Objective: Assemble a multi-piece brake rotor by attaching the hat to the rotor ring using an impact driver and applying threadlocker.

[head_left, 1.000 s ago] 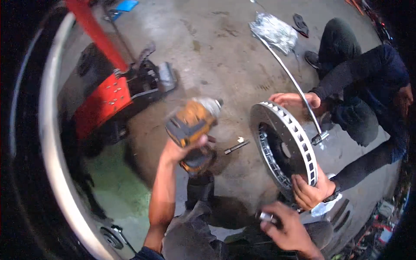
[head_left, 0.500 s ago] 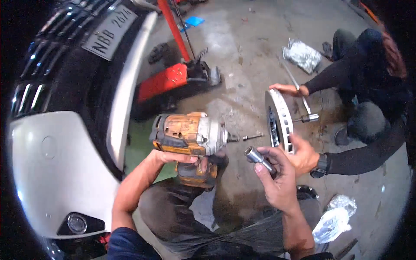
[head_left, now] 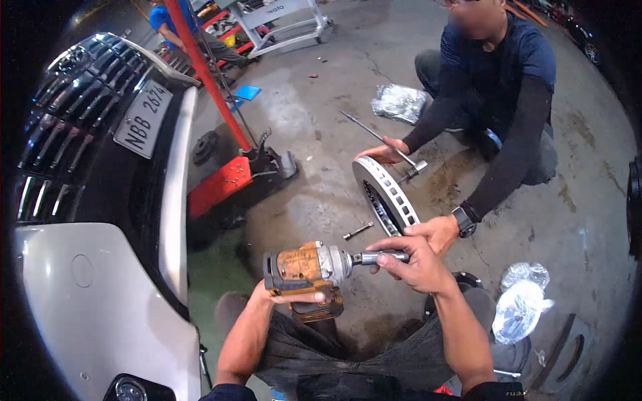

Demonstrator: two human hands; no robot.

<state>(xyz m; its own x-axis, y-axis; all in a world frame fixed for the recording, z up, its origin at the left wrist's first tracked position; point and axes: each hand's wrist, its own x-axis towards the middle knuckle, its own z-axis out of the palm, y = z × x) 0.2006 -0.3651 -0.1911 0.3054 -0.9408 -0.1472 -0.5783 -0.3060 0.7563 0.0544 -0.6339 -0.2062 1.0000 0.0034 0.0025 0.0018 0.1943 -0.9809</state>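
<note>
My left hand (head_left: pixel 265 293) is closed round the grip of a yellow and black cordless impact wrench (head_left: pixel 301 263), its nose pointing right. Between the fingers and thumb of my right hand (head_left: pixel 422 269) is a long silver socket (head_left: pixel 388 257). The socket's near end lines up with the wrench's drive and seems to meet it; how far it is seated I cannot tell. Just beyond, a co-worker's two hands hold a brake disc (head_left: pixel 392 190) on edge. A long-handled bar with a socket head (head_left: pixel 376 135) is by the co-worker's far hand.
A short extension bar (head_left: pixel 358 230) lies on the floor before the wrench. The car's white bumper (head_left: pixel 87 281) and a red floor jack (head_left: pixel 221 185) are at left. The co-worker (head_left: pixel 498 100) squats at right. Plastic wrapping (head_left: pixel 521 311) lies near my right knee, more (head_left: pixel 398 102) farther off.
My right hand has brought the socket left, up to the wrench's drive, where a gap was before. The view has tipped up, showing more of the co-worker and the background.
</note>
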